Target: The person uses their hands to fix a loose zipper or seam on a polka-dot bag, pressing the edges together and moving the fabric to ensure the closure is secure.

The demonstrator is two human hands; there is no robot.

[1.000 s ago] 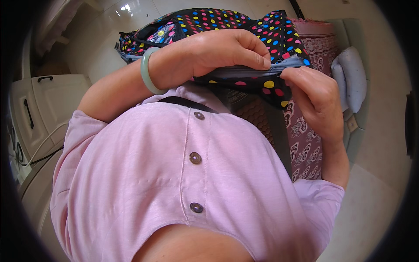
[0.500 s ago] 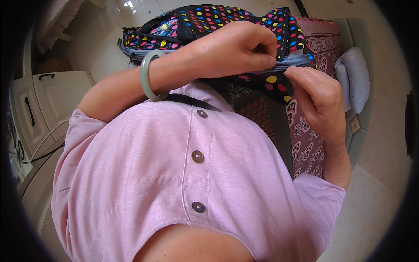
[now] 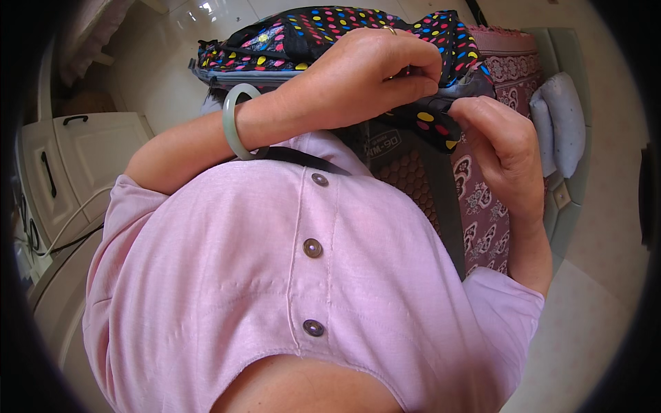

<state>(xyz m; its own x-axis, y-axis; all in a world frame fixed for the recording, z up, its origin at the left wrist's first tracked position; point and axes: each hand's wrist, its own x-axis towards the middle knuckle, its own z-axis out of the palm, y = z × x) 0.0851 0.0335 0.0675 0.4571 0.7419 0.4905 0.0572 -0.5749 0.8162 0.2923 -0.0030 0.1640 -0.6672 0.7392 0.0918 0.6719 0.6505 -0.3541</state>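
Black fabric point(image 3: 427, 127) with bright multicoloured polka dots lies bunched in front of me, with a grey trim point(image 3: 210, 77) along its near edge. My left hand point(image 3: 385, 72), with a pale green bangle point(image 3: 233, 127) on its wrist and a ring on one finger, is over this edge. Its thumb and forefinger are closed in a pinch; what lies between the tips is too small or hidden to tell. To the right, my right hand point(image 3: 501, 141) pinches the fabric's edge by the grey part, its remaining fingers curled. Folds under the left hand are hidden.
Below the hands are a dark honeycomb-patterned surface point(image 3: 411, 180) and a maroon patterned cloth point(image 3: 513, 89). Pale cushions point(image 3: 566, 124) rest on a greenish-grey edge at the right. White cabinets point(image 3: 96, 148) with black handles and loose cables stand at the left.
My left hand has risen slightly, its pinched fingertips now above the grey trim instead of against it. My right hand keeps its pinch, moved only a little.
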